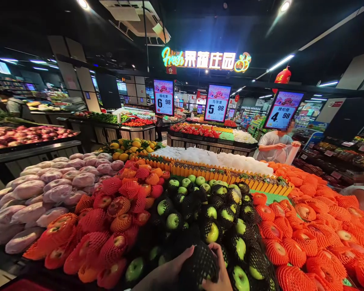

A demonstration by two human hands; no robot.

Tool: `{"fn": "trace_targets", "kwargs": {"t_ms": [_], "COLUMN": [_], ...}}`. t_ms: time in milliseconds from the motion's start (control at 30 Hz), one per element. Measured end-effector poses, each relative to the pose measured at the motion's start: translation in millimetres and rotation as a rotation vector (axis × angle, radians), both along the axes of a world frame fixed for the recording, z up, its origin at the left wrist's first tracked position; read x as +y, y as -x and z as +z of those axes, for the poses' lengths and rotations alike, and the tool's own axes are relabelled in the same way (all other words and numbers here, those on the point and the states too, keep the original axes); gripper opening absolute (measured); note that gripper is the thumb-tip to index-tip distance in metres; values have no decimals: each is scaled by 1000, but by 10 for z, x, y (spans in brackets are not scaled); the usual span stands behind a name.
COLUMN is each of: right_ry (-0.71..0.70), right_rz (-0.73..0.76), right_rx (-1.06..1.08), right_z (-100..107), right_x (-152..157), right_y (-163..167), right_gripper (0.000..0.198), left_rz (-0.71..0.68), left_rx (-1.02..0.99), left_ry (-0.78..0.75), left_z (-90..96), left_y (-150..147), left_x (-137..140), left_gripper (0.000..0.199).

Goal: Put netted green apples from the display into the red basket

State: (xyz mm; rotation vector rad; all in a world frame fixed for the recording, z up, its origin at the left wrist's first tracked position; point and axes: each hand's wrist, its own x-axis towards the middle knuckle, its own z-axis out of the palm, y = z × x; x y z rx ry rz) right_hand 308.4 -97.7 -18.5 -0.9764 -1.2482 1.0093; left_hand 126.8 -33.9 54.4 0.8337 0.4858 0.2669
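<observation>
At the bottom middle, my left hand (177, 264) and my right hand (221, 268) are closed around an apple in a black foam net (198, 264). The net covers nearly all of the fruit, with only a little green showing low down by my right fingers. Just beneath and beyond my hands lies a pile of green apples (211, 232), many of them in the same black nets. A bare green apple (134, 269) rests to the left of my left forearm.
Red apples in foam nets (118, 208) lie left, beside wrapped pale fruit (56, 184). Orange-netted fruit (309, 226) fills the right. A yellow divider fence (200, 171) runs behind the green apples. A person (274, 145) stands at the far right holding a plastic bag (292, 152).
</observation>
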Motion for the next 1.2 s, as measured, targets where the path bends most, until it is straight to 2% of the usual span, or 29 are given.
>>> {"fn": "trace_targets", "kwargs": {"t_ms": [67, 167, 233, 300, 400, 567, 667, 767, 867, 967, 1033, 1100, 1200], "right_ry": [-20, 7, 40, 50, 42, 107, 119, 108, 114, 124, 110, 79, 65], "right_rz": [-104, -257, -294, -282, -195, 14, 33, -2, -5, 43, 37, -23, -163], "right_rx": [-29, -65, -63, -53, -30, 60, 17, -25, -22, 35, 73, 61, 90], "right_z": [25, 41, 39, 40, 74, 188, 222, 234, 269, 328, 353, 345, 286], "right_x": [-9, -28, -35, -33, -25, -53, -85, -109, -126, -140, -142, -132, -98], "right_y": [-22, -80, -105, -92, 0, 169, 168, 123, 105, 129, 147, 153, 130], "right_gripper": [82, 77, 75, 75, 77, 89, 95, 91, 87, 101, 118, 127, 116], "left_rz": [26, 106, 125, 123, 151, 423, 491, 473, 455, 422, 373, 308, 229], "left_rx": [2, 67, 120, 82, -59, -14, 31, 43, 24, 3, 1, -25, -135], "left_ry": [-106, -412, -515, -494, -372, -255, -215, -149, -90, -71, -102, -179, -212], "left_z": [55, 135, 146, 125, 92, 69, 12, -25, 13, 94, 135, 145, 104], "left_y": [19, 83, 138, 182, 194, 58, -25, -48, -32, -11, -9, -18, -45], "left_x": [49, 185, 284, 358, 400, 374, 337, 298, 264, 210, 158, 110, 78], "left_gripper": [78, 64, 65, 70, 74, 59, 53, 47, 48, 50, 46, 40, 38]}}
